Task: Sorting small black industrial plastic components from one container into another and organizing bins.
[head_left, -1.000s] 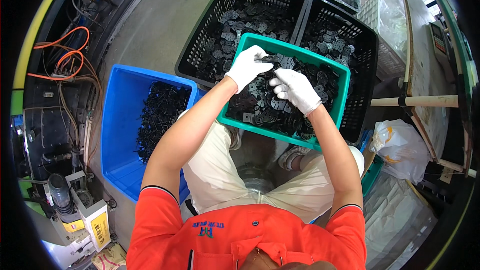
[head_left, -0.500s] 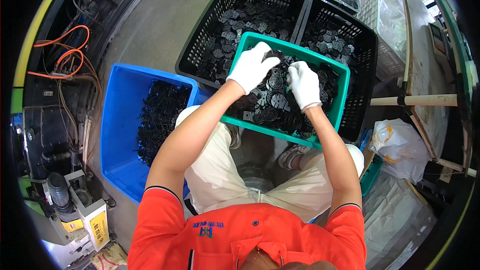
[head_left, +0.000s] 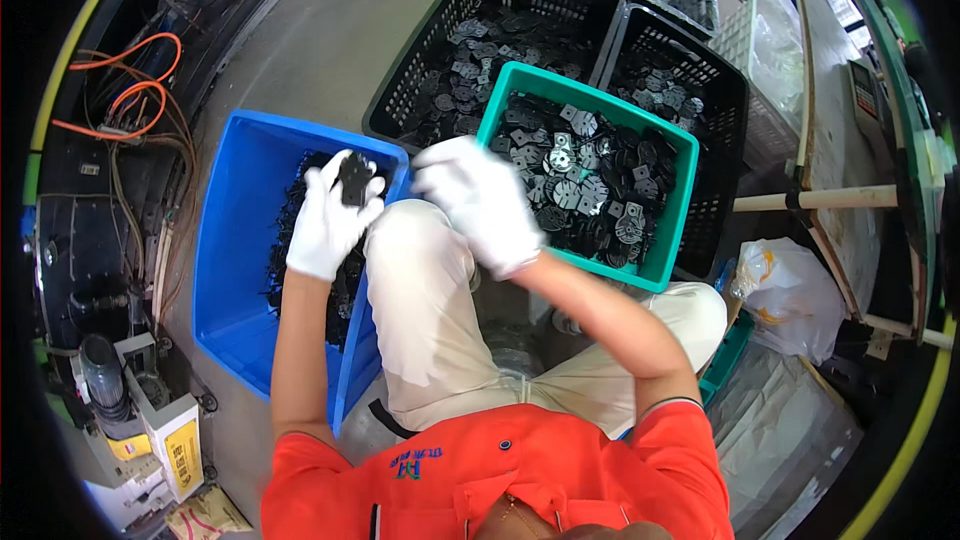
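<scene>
Left hand (head_left: pixel 332 224): my grip is closed on a black piece (head_left: pixel 355 180), outline unclear, over the blue bin (head_left: pixel 222 240).
Right hand (head_left: pixel 482 204): blurred, hiding a corner of the green crate (head_left: pixel 682 210); its grip I cannot tell.

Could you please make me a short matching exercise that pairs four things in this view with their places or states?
Things
1. White-gloved left hand
2. White-gloved right hand
3. Green rectangular plastic tub
4. White crumpled plastic bag

Places or states
A. Containing many flat dark pieces
B. Holding a small black part
C. Farthest right of the four
D. Blurred, just right of the blue rectangular plastic bin

Pairs: 1-B, 2-D, 3-A, 4-C
</scene>
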Demonstrator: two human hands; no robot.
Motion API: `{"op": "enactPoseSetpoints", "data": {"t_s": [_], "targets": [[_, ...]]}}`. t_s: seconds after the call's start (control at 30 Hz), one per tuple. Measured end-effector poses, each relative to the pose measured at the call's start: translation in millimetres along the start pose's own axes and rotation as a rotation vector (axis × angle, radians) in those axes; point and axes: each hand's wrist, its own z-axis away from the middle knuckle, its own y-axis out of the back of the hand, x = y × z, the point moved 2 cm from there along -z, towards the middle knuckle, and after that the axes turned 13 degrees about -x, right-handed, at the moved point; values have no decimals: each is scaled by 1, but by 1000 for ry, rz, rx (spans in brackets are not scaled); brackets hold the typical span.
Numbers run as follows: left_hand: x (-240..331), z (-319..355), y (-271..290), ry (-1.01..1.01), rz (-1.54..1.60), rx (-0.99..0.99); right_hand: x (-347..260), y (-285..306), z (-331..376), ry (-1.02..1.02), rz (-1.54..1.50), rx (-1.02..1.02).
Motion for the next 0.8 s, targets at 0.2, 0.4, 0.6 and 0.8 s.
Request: {"op": "enactPoseSetpoints", "data": {"t_s": [0.2,0.4,0.6,0.8], "targets": [[-6,35,30,-168,101,248,-33,-74,-19,103,285,-222],[0,94,129,189,-574,742,47,65,-9,-105,803,182],[-4,91,163,288,-1370,839,156,145,47,-664,1182,-23],[1,0,50,-242,-1095,457,142,156,61,-620,802,239]]}}
